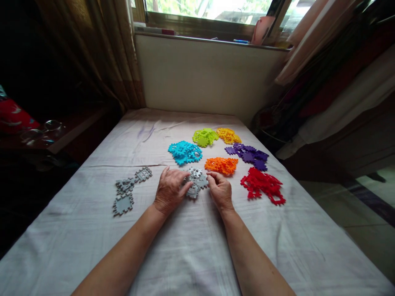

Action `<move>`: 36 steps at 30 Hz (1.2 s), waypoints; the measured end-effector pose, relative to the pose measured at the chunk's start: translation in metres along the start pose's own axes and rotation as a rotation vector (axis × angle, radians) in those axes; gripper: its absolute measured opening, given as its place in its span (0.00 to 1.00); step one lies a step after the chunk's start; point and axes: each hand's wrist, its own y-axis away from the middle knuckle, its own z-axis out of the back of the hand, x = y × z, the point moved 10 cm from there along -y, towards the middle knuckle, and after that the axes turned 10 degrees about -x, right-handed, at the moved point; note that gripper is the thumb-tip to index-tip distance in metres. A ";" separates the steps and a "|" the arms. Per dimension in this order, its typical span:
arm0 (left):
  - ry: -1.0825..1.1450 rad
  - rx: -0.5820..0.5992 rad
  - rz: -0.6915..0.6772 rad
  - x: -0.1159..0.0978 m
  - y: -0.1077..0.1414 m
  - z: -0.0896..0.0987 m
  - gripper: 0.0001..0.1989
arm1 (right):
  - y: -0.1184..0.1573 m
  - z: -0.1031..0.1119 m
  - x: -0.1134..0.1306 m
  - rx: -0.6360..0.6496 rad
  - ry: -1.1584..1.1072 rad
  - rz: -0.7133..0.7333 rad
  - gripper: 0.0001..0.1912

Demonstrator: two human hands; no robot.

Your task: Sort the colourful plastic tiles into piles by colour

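Observation:
A heap of grey interlocking toothed plastic pieces (194,185) lies on the bed sheet between my hands. My left hand (173,190) is curled at the heap's left side, its thumb and fingers pinching the edge of the grey pieces. On the other side, my right hand (220,191) is closed, with thumb and index fingertips together at the heap's right edge; its other fingers are folded under. To the left lie several more grey pieces: a square frame (143,174), a small overlapping cluster (125,186) and a solid square (123,204).
Beyond my hands are piles of similar pieces: light blue (185,153), lime green (204,137), yellow (228,135), purple (247,155), orange (221,165) and red (262,185). A pale panel (212,76) and window stand behind; clothes hang right, glasses (53,125) lie left.

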 end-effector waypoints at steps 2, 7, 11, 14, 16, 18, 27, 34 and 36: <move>0.003 0.032 -0.023 -0.008 0.002 -0.006 0.10 | -0.003 0.003 -0.005 -0.014 -0.019 -0.026 0.19; 0.007 0.086 -0.061 -0.017 0.007 -0.013 0.09 | -0.008 0.006 -0.011 -0.039 -0.048 -0.049 0.19; -0.017 0.041 -0.042 -0.002 0.005 0.001 0.11 | -0.008 0.007 -0.012 -0.048 -0.058 -0.062 0.19; -0.154 -0.021 0.042 0.037 0.002 0.028 0.11 | -0.009 0.009 -0.014 -0.062 -0.059 -0.066 0.19; -0.302 -0.042 0.150 0.075 0.005 0.049 0.14 | -0.009 0.009 -0.015 -0.065 -0.055 -0.075 0.20; -0.444 -0.028 0.274 0.113 0.013 0.065 0.19 | -0.009 0.009 -0.016 -0.056 -0.046 -0.081 0.20; -0.454 -0.020 0.331 0.129 0.021 0.064 0.20 | -0.007 0.007 -0.014 -0.037 -0.035 -0.057 0.19; -0.005 0.051 0.118 0.035 0.000 0.013 0.20 | -0.008 0.004 -0.015 -0.018 -0.037 -0.037 0.19; 0.009 0.080 0.077 0.013 -0.003 0.000 0.19 | -0.009 0.004 -0.014 -0.019 -0.042 -0.037 0.19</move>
